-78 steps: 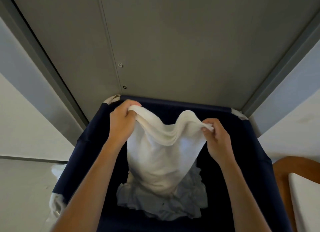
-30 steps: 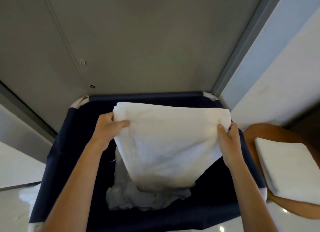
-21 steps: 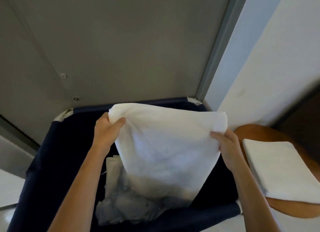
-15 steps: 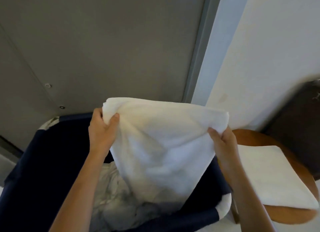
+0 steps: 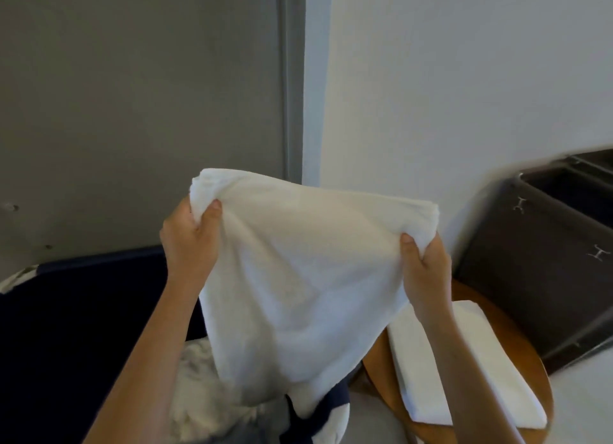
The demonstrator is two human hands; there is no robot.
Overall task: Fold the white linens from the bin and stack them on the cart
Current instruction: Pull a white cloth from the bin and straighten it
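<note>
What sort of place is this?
Probably a hotel or laundry service area: a dark navy fabric laundry bin holds crumpled white linens, beside folded white towels stacked on a round wooden surface.

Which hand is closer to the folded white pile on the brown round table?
The right hand: it grips the linen close above the folded pile. The left hand grips the other corner, over the bin.
</note>
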